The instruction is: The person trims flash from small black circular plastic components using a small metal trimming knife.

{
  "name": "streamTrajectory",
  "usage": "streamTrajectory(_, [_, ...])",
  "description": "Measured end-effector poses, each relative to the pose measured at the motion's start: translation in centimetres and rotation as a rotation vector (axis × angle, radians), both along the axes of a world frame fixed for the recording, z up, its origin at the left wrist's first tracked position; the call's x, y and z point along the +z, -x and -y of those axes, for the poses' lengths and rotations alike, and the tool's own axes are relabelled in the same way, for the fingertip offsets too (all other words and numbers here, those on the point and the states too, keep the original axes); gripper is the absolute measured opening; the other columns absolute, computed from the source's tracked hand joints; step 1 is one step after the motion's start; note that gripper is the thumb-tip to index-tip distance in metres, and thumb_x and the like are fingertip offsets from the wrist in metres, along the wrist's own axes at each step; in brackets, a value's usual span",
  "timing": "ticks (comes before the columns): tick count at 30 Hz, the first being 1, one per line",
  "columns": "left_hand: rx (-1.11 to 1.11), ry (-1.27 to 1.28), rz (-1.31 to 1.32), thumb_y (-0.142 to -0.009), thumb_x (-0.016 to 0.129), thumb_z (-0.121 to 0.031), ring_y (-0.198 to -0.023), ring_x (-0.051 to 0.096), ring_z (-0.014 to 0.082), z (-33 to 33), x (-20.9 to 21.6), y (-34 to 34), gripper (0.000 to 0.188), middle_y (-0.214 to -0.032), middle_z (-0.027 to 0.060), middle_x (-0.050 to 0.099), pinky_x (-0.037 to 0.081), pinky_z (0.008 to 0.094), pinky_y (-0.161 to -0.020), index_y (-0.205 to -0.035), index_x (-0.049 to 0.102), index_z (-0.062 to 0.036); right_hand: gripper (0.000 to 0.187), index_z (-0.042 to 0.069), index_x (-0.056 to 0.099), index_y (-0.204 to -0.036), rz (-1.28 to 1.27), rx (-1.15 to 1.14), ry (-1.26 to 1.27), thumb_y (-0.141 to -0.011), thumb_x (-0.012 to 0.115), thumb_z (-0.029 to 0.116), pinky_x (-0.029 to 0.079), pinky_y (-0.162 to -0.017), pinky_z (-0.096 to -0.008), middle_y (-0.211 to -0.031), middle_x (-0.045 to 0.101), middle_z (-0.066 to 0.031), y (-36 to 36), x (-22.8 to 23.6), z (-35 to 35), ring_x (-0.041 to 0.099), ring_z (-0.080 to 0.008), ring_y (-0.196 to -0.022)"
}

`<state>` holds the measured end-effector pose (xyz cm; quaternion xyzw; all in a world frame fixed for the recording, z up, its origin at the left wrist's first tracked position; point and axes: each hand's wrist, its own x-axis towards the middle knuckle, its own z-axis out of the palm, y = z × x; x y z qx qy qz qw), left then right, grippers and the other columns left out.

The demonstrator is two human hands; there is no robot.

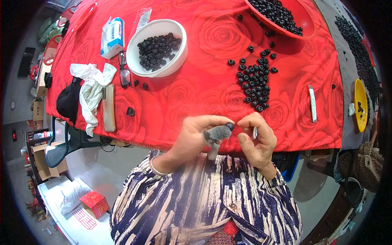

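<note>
Above the near table edge, my left hand [190, 136] is closed around a fuzzy grey cloth [217, 134]. A small black round piece [230, 126] sits at its fingertips, against the cloth. Close by on the right, my right hand [261, 139] has its fingers curled, with a slim white thing [255, 132] showing between them; its kind is unclear. The right fingertips are near the black piece, but I cannot tell whether they touch it. Beyond my hands lies a loose pile of black round pieces [255, 79] with holes in them, on the red tablecloth [183, 98].
A white bowl [183, 53] holds more black pieces, and a red bowl [308, 30] stands heaped at the far right. At left are a tissue pack [113, 36], glasses [124, 75], white cloth [92, 94] and a brown case [108, 108]. A white packet [312, 103] lies right.
</note>
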<state>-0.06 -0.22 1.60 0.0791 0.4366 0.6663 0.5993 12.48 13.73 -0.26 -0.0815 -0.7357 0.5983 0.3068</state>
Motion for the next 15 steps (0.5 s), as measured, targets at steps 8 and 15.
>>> streamTrajectory(8, [0.227,-0.246,-1.462,-0.079,0.063,0.003,-0.076,0.063,0.0128,-0.8,-1.8,-0.3,0.027,-0.087,0.0074,0.063,0.051,0.0263,-0.062,-0.106,0.063,0.0021,0.016,0.002,0.061,-0.091,0.295,-0.009,0.400,-0.079,0.070,0.005,0.037,-0.051,-0.0196,-0.070,0.055,0.0036,1.1,0.2,1.4,0.047,-0.0025,-0.060])
streamTrajectory(15, [-0.138,0.057,0.063,-0.088,0.060,-0.009,-0.065,0.059,0.0092,0.6,-1.8,1.4,0.016,-0.078,0.0053,0.062,0.048,0.0205,-0.052,-0.099,0.062,0.0015,0.027,0.001,0.063,-0.090,0.032,0.179,-0.190,-0.067,0.076,0.005,0.043,-0.051,-0.0313,-0.070,0.058,-0.0091,1.5,0.2,-0.9,0.057,-0.0203,-0.059])
